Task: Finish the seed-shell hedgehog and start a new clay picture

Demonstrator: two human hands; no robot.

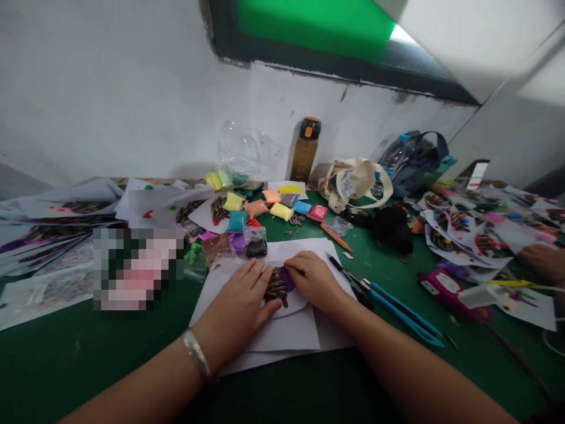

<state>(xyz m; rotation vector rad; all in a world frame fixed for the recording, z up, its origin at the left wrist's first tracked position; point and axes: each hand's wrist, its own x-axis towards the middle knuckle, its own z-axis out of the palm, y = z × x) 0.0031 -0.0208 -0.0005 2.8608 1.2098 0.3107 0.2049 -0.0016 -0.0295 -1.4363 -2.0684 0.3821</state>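
table (66, 365): green, cluttered; white wall (110, 88) behind, window frame (309, 59) upper centre | seed craft (277, 285): centre frame, laid on white paper (291, 333) | left hand (241, 300), right hand (315, 280): released, flat, fingertips pressed on it

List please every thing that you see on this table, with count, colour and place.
table: one, green, under everything.
paper sheets: several, white, under both hands.
seed piece: one, dark seeds on purple clay, between the hands.
clay packets: many, mixed colours, behind the sheets.
bottle: one, brown, by the wall.
blue-handled tool: one, blue, right of the right hand.
cloth bag: one, beige, right of the bottle.
left hand: one, flat, touching the seed piece.
right hand: one, fingers on the seed piece.
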